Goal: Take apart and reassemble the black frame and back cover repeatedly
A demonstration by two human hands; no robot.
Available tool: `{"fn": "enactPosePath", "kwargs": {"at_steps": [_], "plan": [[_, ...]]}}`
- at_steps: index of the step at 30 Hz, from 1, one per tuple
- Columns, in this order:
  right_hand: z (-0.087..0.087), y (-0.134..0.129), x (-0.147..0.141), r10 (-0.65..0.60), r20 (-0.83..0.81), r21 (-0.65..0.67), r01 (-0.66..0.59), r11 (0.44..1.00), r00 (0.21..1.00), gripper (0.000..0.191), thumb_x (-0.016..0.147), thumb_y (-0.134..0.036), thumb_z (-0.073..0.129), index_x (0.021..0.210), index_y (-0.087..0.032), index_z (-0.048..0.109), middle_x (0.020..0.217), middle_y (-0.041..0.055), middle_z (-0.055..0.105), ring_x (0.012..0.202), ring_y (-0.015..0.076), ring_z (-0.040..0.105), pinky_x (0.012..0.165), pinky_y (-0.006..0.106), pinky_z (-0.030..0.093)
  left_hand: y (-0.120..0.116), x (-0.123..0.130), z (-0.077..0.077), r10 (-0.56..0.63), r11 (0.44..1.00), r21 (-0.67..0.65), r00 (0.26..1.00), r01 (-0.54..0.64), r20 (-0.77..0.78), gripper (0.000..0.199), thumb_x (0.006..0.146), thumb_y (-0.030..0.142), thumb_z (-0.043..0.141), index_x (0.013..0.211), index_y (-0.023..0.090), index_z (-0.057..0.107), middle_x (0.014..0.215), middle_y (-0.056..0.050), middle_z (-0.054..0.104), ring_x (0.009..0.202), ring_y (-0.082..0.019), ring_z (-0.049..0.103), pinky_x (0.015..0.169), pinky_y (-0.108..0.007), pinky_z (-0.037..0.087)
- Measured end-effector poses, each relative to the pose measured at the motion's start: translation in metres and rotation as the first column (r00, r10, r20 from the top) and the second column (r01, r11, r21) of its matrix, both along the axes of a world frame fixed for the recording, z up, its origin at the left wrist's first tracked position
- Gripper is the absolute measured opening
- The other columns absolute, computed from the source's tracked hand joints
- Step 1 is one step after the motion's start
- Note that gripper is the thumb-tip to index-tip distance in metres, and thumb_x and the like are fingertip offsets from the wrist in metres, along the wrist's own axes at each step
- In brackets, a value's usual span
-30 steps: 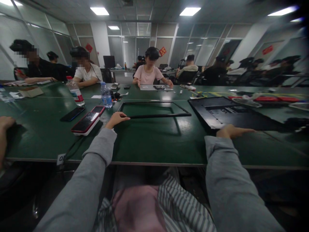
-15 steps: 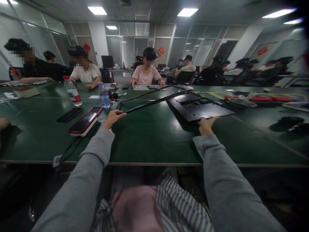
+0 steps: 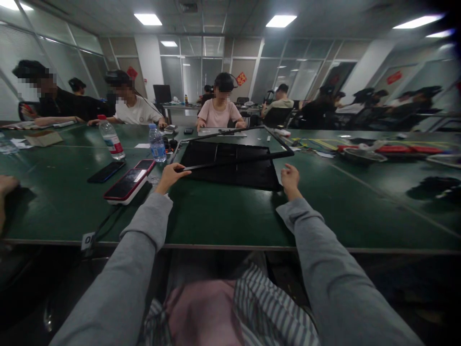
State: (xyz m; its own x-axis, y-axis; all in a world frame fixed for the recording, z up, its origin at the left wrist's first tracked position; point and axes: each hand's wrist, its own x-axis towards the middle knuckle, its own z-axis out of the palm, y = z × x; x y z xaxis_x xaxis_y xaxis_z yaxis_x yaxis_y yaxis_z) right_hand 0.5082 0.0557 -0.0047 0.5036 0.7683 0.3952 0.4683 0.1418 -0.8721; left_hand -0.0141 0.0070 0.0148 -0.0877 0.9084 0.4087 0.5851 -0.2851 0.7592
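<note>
Step in hand, apparently: aligning the frame (image 3: 252,159) over the panel (image 3: 248,177) on the worktop (image 3: 223,216). Left hand (image 3: 169,178): fingers pinch the frame at the panel's left. Right hand (image 3: 290,181): fingers half-curled, apparently empty, beside the panel's right edge. Next move likely requires steadying the frame's free end. Previously, the right hand gripped the panel, farther right.

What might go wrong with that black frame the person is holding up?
The black frame appears held only by the left hand at one end, so its raised far end could dip or twist. It slants over the black panel, so a slip might scrape or knock that. The blue-capped bottle stands near the held end and could be bumped by a sideways swing.
</note>
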Motion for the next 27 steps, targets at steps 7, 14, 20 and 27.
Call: {"fn": "enactPosePath", "kwargs": {"at_steps": [7,14,20,27], "plan": [[0.01,0.003,0.001,0.334,-0.285,0.005,-0.347,0.938,0.898,0.045,0.088,-0.057,0.063,0.115,-0.021,0.059,0.091,0.0071,0.069,0.084,0.0216,0.069,0.082,0.04,0.061,-0.003,0.007,0.0,0.005,0.999,0.033,0.974,0.003,-0.225,0.044,0.068,0.058,0.087,0.094,0.024,0.077,0.104,-0.008,0.076,0.102,-0.028,0.067,0.094,-0.041,0.05],[-0.006,0.0,-0.024,0.107,0.124,0.03,-0.111,0.993,0.987,0.048,0.087,-0.03,0.054,0.132,-0.016,0.057,0.112,0.0124,0.069,0.108,0.0249,0.065,0.107,0.049,0.05,0.0,0.013,-0.008,0.025,1.0,0.003,0.939,-0.026,-0.344,0.037,0.082,0.056,0.077,0.107,0.028,0.076,0.118,-0.008,0.074,0.118,-0.031,0.061,0.102,-0.045,0.042],[-0.013,-0.008,-0.023,0.053,0.242,0.007,-0.056,0.998,0.969,0.053,0.087,-0.023,0.046,0.139,-0.015,0.055,0.135,0.0163,0.064,0.127,0.0264,0.059,0.115,0.048,0.042,-0.003,0.014,-0.015,-0.049,0.999,-0.04,0.889,0.035,-0.455,0.031,0.088,0.052,0.071,0.111,0.031,0.074,0.122,-0.006,0.073,0.122,-0.032,0.059,0.109,-0.051,0.028],[-0.024,-0.003,-0.018,0.049,0.248,-0.065,-0.033,0.997,0.967,0.052,0.086,-0.026,0.05,0.135,-0.016,0.06,0.13,0.0157,0.066,0.127,0.0285,0.059,0.115,0.05,0.042,-0.007,0.018,-0.012,-0.025,0.998,-0.065,0.865,-0.009,-0.501,0.042,0.089,0.061,0.067,0.112,0.028,0.074,0.123,-0.011,0.071,0.122,-0.035,0.058,0.105,-0.05,0.029]]}}
